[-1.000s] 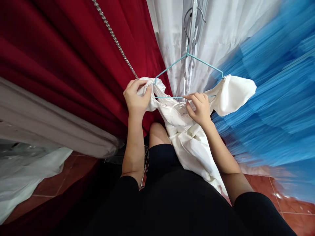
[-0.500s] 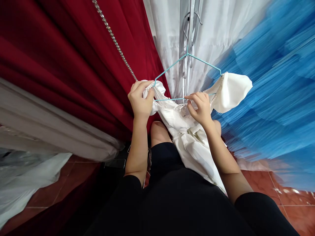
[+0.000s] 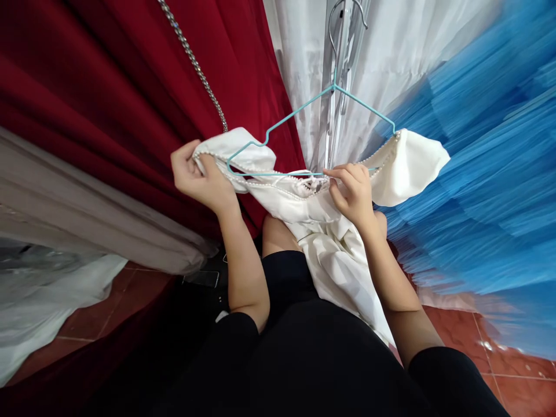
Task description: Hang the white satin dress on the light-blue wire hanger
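Observation:
A white dress point(image 3: 334, 249) with pearl-beaded edges hangs across my lap. Its right puffed sleeve or shoulder point(image 3: 410, 168) sits over one end of a light-blue wire hanger point(image 3: 299, 110). My left hand point(image 3: 204, 176) is closed on the beaded edge of the left shoulder piece and holds it stretched out beyond the hanger's bare left end. Near the middle of the hanger's lower bar, my right hand point(image 3: 351, 188) is closed, pinching the bar with its fingers close to the dress's neckline. The hanger's metal hook point(image 3: 365, 20) points up and is on nothing that I can make out.
Red fabric point(image 3: 252, 63) with a beaded strand point(image 3: 195, 63) hangs at the left, above pale cloth point(image 3: 108, 197). Blue tulle point(image 3: 490, 191) fills the right. Ahead stand a metal upright point(image 3: 332, 121) and white drapes point(image 3: 399, 46). A phone point(image 3: 202, 279) lies low at the left.
My left hand has moved left, drawing the white shoulder piece off the hanger's left end, which now shows bare. The hanger has risen slightly. My right hand stays nearly in place.

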The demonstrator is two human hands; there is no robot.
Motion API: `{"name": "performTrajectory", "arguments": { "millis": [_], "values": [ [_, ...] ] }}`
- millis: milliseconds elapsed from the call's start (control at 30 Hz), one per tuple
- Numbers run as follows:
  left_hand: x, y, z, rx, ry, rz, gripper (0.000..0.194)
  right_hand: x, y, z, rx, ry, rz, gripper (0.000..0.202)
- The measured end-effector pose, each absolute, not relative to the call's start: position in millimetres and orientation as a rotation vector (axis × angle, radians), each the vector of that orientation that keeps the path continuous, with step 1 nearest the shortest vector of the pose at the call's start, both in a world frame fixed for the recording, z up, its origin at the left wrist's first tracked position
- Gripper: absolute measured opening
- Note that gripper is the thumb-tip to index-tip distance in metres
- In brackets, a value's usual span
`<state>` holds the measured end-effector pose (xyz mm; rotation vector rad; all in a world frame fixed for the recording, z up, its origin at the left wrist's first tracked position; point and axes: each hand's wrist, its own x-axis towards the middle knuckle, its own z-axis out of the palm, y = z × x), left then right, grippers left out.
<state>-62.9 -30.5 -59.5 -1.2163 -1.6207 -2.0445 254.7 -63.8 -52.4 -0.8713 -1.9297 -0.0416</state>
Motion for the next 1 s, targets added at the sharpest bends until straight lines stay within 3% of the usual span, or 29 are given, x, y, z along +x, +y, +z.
{"name": "performTrajectory", "arguments": {
  "millis": [167,367,500,700,933,1000],
  "values": [
    [-28.4,-75.2,-86.7,-1.292,-1.819,-1.865,0.012,245.8,-61.2,-53.3,-0.787,-1.869,0.092,0.029],
    [47.0,-116.3,-76.8,-1.902,-1.464,-1.712,0.015,235.5,-59.9,-58.7,-0.777,-1.794,0.012,0.029],
    [69.5,-109.4,-58.7,-2.096,-1.317,-1.686,0.017,240.0,-61.2,-58.3,-0.74,-1.799,0.032,0.029],
    [72.7,-83.0,-45.2,-2.232,-1.566,-1.626,0.027,245.9,-60.0,-59.6,-0.745,-1.828,0.093,0.027],
    [68.5,-69.6,-42.5,-2.255,-1.578,-1.646,0.03,296.4,-37.4,-33.9,-0.975,-1.573,-0.206,0.033],
    [67.8,-72.6,-42.3,-2.254,-1.574,-1.638,0.029,319.6,-24.2,-28.9,-1.006,-1.591,-0.185,0.026]
  ]
}}
